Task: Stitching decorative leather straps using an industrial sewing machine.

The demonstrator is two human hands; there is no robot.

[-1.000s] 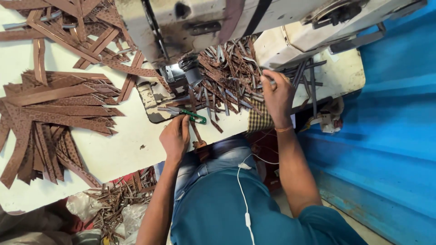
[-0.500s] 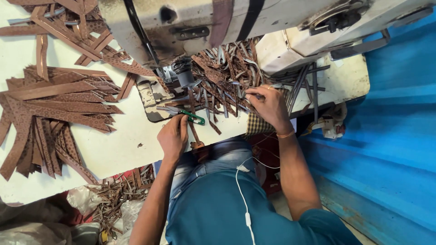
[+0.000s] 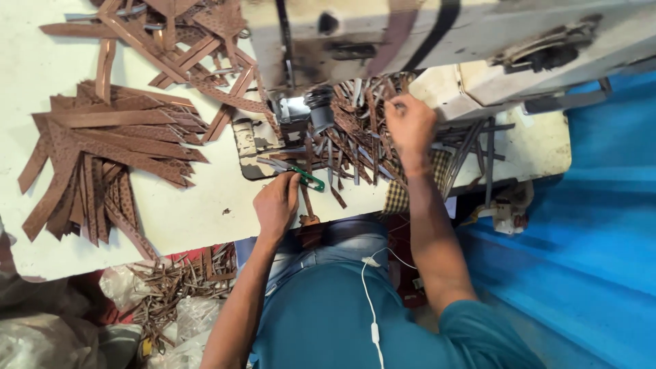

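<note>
Fingers first: the left hand (image 3: pixel 275 203) sits at the near edge of the bench (image 3: pixel 198 212), fingers (image 3: pixel 285 183) curled close together and pressed down onto a narrow brown strip (image 3: pixel 307 203), right beside the green-handled scissors (image 3: pixel 306 178). Whether it pinches the strip or only pins it flat, I cannot tell.

Over to the right hand (image 3: pixel 408 124), up in the tangled pile of short strips (image 3: pixel 355 137) just beside the sewing machine (image 3: pixel 437 41). Its fingers are bent in, nearly closed, the tips down among the strips; a thin strip seems caught between them, though the clutter hides the grip itself.

Between the two hands lies the metal plate (image 3: pixel 251 147) under the machine's head, with the needle area lit bright just above it. The machine body overhangs the far side of the pile and blocks any view beyond.

Off to the left, well apart from both hands, long brown straps (image 3: pixel 109 147) are fanned across the bench, with more crossed straps (image 3: pixel 178 31) above them. Below the bench edge, scraps (image 3: pixel 174 287) lie heaped on plastic bags. A white cable (image 3: pixel 369 307) hangs down the person's teal shirt (image 3: pixel 328 321), and a blue sheet (image 3: pixel 588 239) fills the right side.
</note>
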